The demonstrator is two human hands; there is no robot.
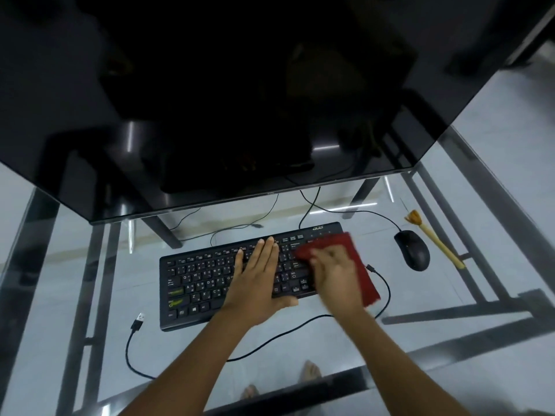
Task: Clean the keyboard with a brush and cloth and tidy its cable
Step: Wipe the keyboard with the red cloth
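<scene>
A black keyboard (198, 280) lies on the glass desk. My left hand (258, 274) lies flat on its middle keys, fingers straight. My right hand (333, 271) presses a red cloth (357, 265) onto the keyboard's right end; the hand is blurred. A black cable (129, 352) loops in front of the keyboard and ends in a loose USB plug (138, 321) at the left. A yellow brush (435, 238) lies at the right, beyond the mouse.
A black mouse (413, 249) sits right of the keyboard with its cable running behind. A large dark monitor (240, 100) overhangs the back of the glass desk (75, 265). Bare feet show through the glass below.
</scene>
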